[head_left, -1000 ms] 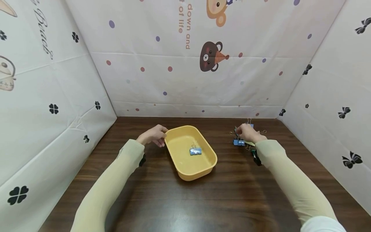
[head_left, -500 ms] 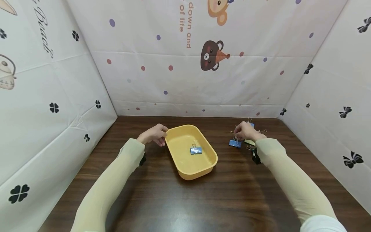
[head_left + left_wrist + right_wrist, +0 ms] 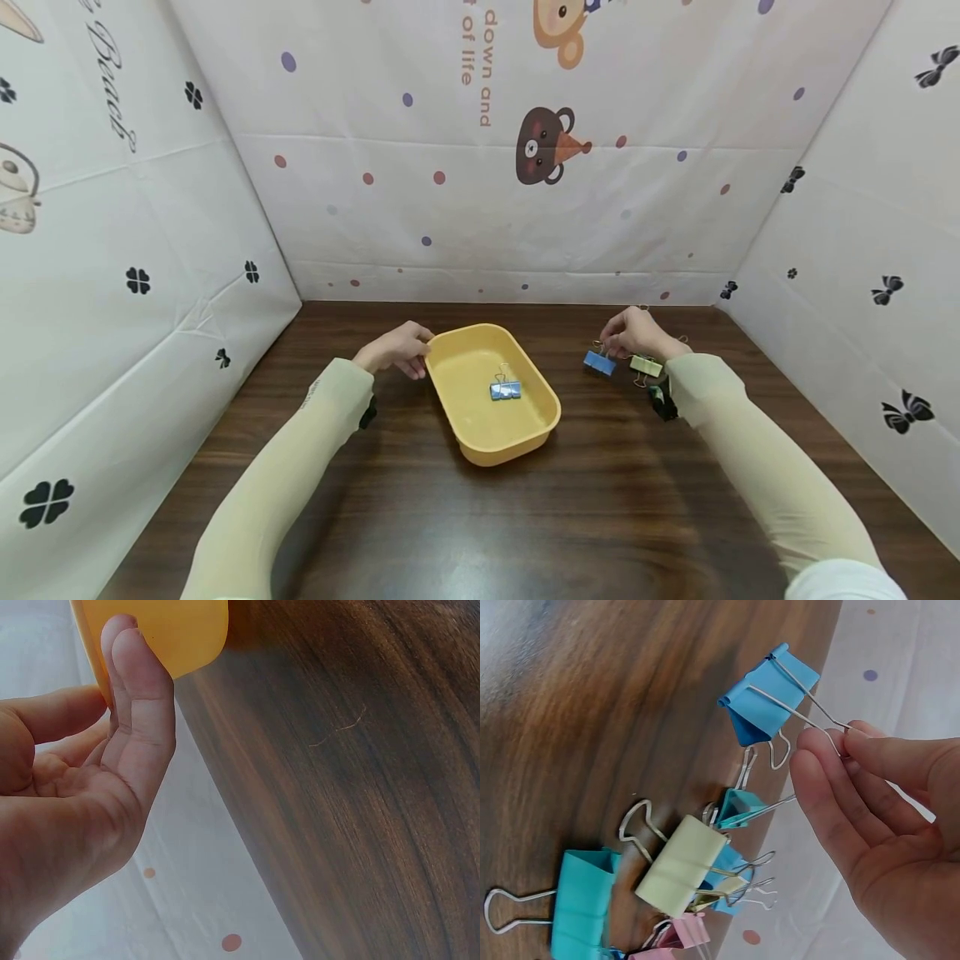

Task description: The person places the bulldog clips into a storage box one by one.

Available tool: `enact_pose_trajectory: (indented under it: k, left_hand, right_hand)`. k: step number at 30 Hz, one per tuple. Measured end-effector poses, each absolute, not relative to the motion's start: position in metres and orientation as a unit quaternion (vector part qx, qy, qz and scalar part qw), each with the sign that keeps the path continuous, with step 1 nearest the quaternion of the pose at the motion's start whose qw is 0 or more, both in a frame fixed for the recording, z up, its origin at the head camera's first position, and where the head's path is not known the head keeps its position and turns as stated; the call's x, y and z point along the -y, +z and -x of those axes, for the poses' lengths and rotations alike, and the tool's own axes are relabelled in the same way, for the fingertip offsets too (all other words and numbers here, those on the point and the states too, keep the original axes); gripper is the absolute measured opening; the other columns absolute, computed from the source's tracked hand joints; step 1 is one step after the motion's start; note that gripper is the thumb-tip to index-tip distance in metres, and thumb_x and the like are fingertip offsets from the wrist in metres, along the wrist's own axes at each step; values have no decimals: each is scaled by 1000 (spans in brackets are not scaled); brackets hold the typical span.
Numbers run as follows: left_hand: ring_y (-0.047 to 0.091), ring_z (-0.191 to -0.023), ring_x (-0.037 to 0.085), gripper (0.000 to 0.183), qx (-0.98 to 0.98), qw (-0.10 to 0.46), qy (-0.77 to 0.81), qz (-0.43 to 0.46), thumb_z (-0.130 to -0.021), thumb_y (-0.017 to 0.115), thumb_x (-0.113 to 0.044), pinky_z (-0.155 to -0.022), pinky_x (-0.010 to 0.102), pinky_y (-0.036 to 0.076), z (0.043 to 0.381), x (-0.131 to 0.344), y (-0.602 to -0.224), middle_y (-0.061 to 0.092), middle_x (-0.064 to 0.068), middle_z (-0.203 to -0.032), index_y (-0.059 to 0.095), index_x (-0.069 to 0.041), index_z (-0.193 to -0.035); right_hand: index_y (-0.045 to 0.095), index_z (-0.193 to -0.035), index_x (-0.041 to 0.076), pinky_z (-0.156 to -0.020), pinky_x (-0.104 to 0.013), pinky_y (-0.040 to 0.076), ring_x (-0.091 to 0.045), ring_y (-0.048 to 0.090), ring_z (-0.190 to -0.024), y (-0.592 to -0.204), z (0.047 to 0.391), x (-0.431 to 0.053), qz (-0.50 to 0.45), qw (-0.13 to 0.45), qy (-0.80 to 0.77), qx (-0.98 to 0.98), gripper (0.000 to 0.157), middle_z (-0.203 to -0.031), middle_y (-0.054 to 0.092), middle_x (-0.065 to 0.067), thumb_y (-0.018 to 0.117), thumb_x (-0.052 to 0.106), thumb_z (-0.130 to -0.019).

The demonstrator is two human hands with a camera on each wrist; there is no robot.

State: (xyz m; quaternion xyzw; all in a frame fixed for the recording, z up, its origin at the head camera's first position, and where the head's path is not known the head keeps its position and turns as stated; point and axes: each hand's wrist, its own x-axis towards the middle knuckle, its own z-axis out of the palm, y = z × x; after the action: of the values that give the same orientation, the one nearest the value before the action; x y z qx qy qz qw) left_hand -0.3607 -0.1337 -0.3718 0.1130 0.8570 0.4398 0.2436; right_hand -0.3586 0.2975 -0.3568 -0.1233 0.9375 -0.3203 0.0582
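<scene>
My left hand (image 3: 397, 350) pinches the left rim of a yellow plastic tray (image 3: 472, 425), with the thumb on one side of the wall and fingers on the other in the left wrist view. Inside the tray lies one blue binder clip (image 3: 506, 391). At the right, my right hand (image 3: 637, 333) pinches the wire handle of another blue binder clip (image 3: 769, 694), which hangs from the fingertips above the table. Below that hand lie a pale yellow binder clip (image 3: 681, 866), a large teal one (image 3: 585, 900), a smaller teal one (image 3: 739, 808) and pink ones (image 3: 684, 930), partly overlapping.
The dark wooden table (image 3: 465, 533) runs back to a patterned white sheet (image 3: 420, 208). More white sheeting stands along the left (image 3: 187, 333) and right (image 3: 847, 333) sides. The pile of clips is near the back right corner.
My right hand has drawn a blue binder clip out of the pile and moved it slightly left, exposing the pale yellow clip. The left hand and tray have stayed in place.
</scene>
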Motion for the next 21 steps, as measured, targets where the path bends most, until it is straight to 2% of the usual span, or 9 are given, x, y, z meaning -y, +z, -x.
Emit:
enact_pose_trajectory:
  k: [8, 21]
  left_hand:
    - [64, -55, 14, 42, -857, 245, 439, -111, -100, 41, -5, -59, 32, 59, 360, 134, -371, 65, 15, -83, 43, 3, -141]
    - [64, -55, 15, 41, -859, 239, 437, -118, -99, 41, -3, -60, 33, 60, 360, 134, -373, 63, 11, -77, 44, 5, -140]
  right_hand:
    - [67, -105, -12, -65, -31, 60, -39, 70, -83, -344, 358, -290, 115, 63, -329, -935, 19, -96, 70, -28, 56, -1, -93]
    - [69, -106, -9, -66, -28, 60, -31, 72, -81, -320, 354, -268, 125, 53, -328, -935, 20, -97, 71, -25, 58, 2, -94]
